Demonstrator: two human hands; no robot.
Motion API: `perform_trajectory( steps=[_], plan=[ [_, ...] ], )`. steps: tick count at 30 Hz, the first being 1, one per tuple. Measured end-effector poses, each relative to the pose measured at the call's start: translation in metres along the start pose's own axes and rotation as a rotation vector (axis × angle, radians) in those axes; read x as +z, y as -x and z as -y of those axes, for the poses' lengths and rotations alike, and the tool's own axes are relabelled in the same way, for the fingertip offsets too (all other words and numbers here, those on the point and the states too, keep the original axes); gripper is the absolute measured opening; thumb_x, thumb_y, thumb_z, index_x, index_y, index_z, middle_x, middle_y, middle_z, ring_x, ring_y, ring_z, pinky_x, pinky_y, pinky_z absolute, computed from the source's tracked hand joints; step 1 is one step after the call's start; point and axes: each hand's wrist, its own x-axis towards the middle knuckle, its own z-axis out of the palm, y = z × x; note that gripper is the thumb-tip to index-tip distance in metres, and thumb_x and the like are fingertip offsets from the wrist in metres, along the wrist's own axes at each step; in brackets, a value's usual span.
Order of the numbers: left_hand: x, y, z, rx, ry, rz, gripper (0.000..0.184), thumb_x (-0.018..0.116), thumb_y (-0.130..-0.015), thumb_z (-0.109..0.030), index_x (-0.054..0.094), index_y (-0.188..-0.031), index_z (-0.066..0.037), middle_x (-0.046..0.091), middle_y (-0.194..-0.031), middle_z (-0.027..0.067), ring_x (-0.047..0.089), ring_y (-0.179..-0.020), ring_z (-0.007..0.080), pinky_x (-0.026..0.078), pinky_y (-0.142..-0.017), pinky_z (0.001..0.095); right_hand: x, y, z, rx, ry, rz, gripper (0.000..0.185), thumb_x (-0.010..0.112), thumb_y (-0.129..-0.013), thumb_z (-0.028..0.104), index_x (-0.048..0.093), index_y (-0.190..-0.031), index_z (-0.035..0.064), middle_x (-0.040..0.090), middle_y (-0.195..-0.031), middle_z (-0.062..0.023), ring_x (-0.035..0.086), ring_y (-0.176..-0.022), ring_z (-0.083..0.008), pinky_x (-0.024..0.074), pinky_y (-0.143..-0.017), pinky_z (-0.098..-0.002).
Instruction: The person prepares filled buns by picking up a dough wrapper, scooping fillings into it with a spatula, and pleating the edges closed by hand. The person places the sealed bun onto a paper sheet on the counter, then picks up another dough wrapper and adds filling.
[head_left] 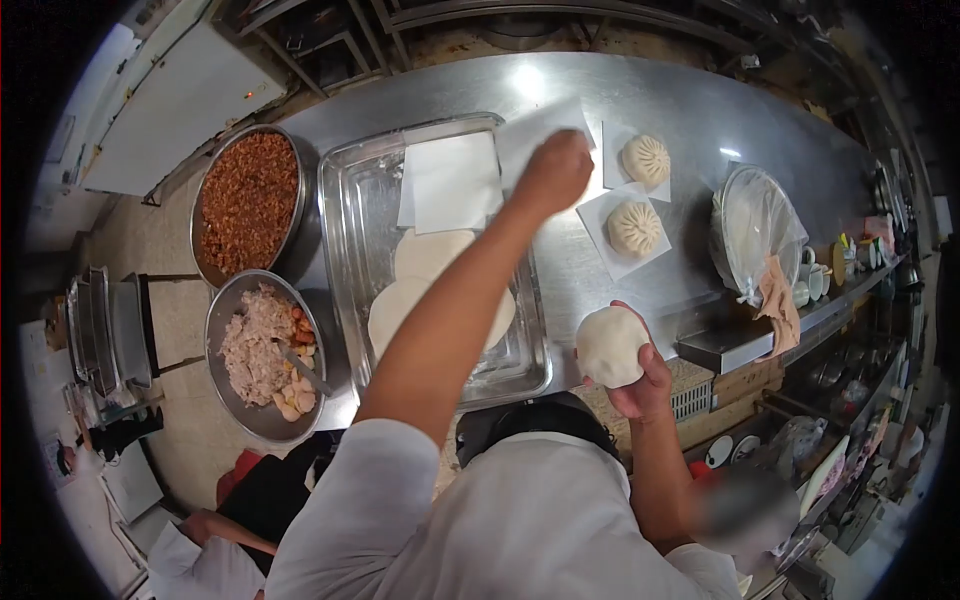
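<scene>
My left hand (558, 170) is closed on a white paper square (522, 128), which is blurred, above the steel table. My right hand (642, 388) cups a round, smooth-topped white dough ball (612, 346) at the table's front edge. Two pleated buns, one upper (646, 160) and one lower (635, 229), sit on paper squares right of my left hand. A rectangular metal tray (340, 250) holds a stack of white paper (452, 180) and flat dough rounds (398, 312), partly hidden under my left forearm.
At the left stand a bowl of reddish-brown filling (248, 200) and a bowl of pale minced filling (255, 350) with a utensil. A plastic-covered bowl (755, 235) and a brown cloth (777, 305) are at the right. Another person's arm (235, 530) shows at lower left.
</scene>
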Motion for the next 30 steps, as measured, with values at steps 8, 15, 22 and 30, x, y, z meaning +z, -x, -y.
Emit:
perform_trajectory(
  steps=[8,15,22,30],
  plan=[
    [0.077,0.05,-0.002,-0.144,-0.183,0.192,0.032,0.06,-0.09,-0.024,0.062,-0.111,0.001,0.057,-0.122,0.0243,0.05,-0.12,0.0412,0.04,-0.1,0.0566,-0.016,-0.012,0.023,-0.122,0.09,-0.111,0.092,0.075,-0.08,0.051,0.028,-0.151,0.0145,0.052,-0.131,-0.0196,0.061,-0.108,-0.043,0.0621,-0.07,-0.0473],
    [0.044,0.107,-0.033,-0.259,-0.403,0.519,0.051,0.062,-0.089,-0.025,0.054,-0.132,0.001,0.036,-0.149,0.03,0.029,-0.141,0.0493,0.028,-0.115,0.0562,-0.024,-0.057,0.058,-0.162,0.266,-0.155,0.089,0.074,-0.08,0.045,0.031,-0.15,0.0113,0.052,-0.132,-0.0179,0.061,-0.11,-0.0356,0.0605,-0.073,-0.0476],
    [0.049,0.123,-0.036,-0.248,-0.415,0.485,0.053,0.06,-0.088,-0.023,0.052,-0.133,0.003,0.036,-0.147,0.0315,0.03,-0.14,0.0505,0.028,-0.114,0.0598,-0.009,-0.144,0.063,-0.262,0.721,-0.166,0.07,0.08,-0.077,0.022,0.05,-0.138,0.0026,0.058,-0.126,-0.0154,0.06,-0.113,-0.0291,0.0503,-0.096,-0.0381],
    [0.048,0.136,-0.04,-0.104,-0.576,0.451,0.049,0.057,-0.085,-0.014,0.054,-0.13,0.006,0.046,-0.138,0.0323,0.041,-0.132,0.0508,0.035,-0.109,0.057,0.024,-0.216,0.037,-0.283,2.104,-0.075,0.067,0.08,-0.069,0.022,0.056,-0.132,0.0134,0.05,-0.134,-0.0265,0.054,-0.118,-0.0421,0.0502,-0.096,-0.0497]
  ],
)
